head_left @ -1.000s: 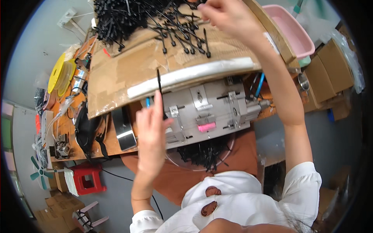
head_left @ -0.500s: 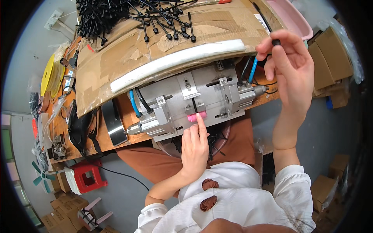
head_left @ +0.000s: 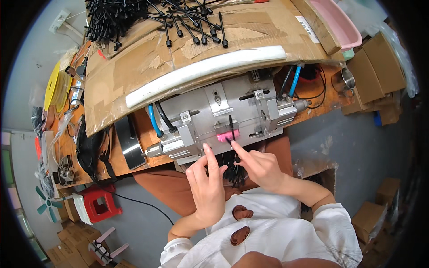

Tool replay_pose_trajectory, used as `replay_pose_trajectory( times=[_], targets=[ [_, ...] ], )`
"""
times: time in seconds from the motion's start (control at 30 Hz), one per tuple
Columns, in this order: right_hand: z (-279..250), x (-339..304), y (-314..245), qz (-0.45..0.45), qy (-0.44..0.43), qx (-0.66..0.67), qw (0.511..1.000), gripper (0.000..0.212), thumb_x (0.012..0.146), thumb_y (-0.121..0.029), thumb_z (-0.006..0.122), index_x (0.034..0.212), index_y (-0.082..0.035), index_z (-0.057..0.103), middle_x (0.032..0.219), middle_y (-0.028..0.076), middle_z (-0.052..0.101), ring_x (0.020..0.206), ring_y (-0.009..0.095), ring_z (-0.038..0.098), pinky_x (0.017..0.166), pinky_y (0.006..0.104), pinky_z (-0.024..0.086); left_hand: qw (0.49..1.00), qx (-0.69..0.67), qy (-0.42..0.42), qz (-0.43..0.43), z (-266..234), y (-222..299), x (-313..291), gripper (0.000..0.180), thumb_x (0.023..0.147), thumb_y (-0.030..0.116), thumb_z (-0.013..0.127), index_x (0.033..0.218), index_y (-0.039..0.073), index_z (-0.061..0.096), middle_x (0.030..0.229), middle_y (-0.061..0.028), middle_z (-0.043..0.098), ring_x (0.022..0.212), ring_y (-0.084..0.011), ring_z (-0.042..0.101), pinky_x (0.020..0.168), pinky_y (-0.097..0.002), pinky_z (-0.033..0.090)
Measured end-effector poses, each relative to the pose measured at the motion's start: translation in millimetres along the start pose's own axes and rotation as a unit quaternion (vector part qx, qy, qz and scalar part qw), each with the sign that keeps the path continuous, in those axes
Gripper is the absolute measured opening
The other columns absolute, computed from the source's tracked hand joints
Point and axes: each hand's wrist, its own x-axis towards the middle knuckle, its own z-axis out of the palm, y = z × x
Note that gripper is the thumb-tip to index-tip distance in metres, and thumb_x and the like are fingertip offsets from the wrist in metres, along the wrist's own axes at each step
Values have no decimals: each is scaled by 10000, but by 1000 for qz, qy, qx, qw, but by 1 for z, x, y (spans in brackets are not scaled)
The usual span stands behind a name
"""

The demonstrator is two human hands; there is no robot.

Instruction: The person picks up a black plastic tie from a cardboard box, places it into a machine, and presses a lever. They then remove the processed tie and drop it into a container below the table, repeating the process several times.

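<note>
Nearest are the white blouse (head_left: 272, 203) and brown trousers (head_left: 172, 192), with a heap of black rods (head_left: 234, 173) showing at the lap. Just above it, the left hand (head_left: 208, 190) has its index finger stretched forward, thumb apart and other fingers loosely bent, with nothing seen in it. The right hand (head_left: 263, 169) points its index finger at the near end of a single rod (head_left: 231, 124); the fingertip seems to touch it, but I cannot tell whether the thumb, lower down, helps to hold it. That rod lies across the pink block (head_left: 222, 136) on the metal fixture (head_left: 237, 91), pointing away from the person. It looks light, thin and fairly stiff, perhaps a little springy and slick if it is plastic; it would probably roll or skew under a sideways push, and is unlikely to break with ordinary handling. The near end seems the easiest place to take hold, pinched between thumb and index. Farther off, a white strip (head_left: 205, 75) edges the cardboard (head_left: 134, 67), where a pile (head_left: 116, 18) of knobbed black rods lies. A pink tub (head_left: 344, 24) stands beyond, to the right.
</note>
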Motion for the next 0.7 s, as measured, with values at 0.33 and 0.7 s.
replay_pose_trajectory(
  times=[0.33, 0.7],
  targets=[
    [8, 9, 9, 4, -28, 5, 1000, 631, 745, -69, 720, 1334, -25, 499, 598, 61, 502, 532, 194, 542, 487, 338, 447, 1000, -11, -17, 4, -3, -9, 3, 759, 673, -55, 735, 1373, 7, 449, 960, -100, 522, 862, -258, 451, 772, -350, 408],
    [-61, 70, -43, -271, 59, 656, 702, 516, 939, -516, 474, 1000, -21, 607, 1051, 197, 628, 854, 351, 579, 682, 400, 501, 989, -100, 53, 100, -35, -22, 116, 408, 798, -24, 644, 1195, 56, 597, 883, -101, 500, 839, -254, 472, 783, -353, 394]
  ],
)
